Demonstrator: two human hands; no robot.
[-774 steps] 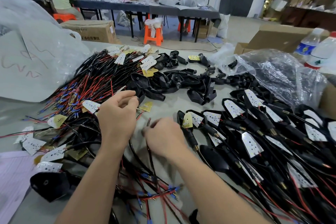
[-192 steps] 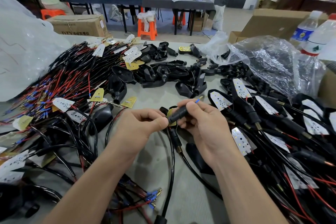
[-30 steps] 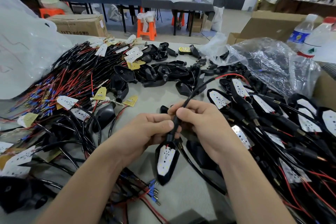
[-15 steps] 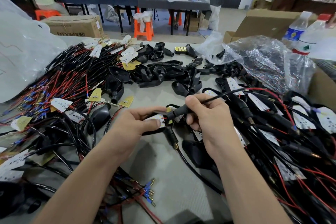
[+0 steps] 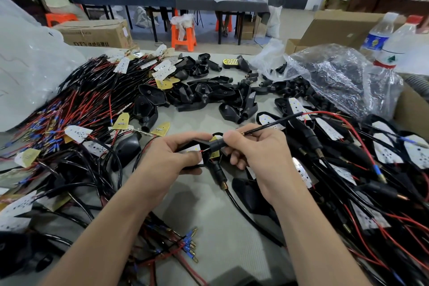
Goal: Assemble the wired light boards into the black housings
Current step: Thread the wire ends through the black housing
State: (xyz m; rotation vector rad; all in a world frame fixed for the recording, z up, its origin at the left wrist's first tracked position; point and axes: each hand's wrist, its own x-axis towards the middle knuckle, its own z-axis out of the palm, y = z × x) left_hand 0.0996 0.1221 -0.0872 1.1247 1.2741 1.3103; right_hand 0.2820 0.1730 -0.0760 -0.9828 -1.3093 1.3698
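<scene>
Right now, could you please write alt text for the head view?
A person's left hand holds a black housing with a white light board while the right hand grips its stem, over a table heaped with loose housings, wired boards and assembled units.

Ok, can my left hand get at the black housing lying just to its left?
Probably, once freed: the black housing lies close beside the left hand, with nothing stacked on it. But that hand's fingers grip the unit in progress, so it must let go first.

Stock: housings (image 5: 152,96) were black; light boards (image 5: 77,133) white with dark dots; wires (image 5: 92,97) red and black; terminal sleeves (image 5: 378,170) blue; tabletop (image 5: 209,227) grey.
</scene>
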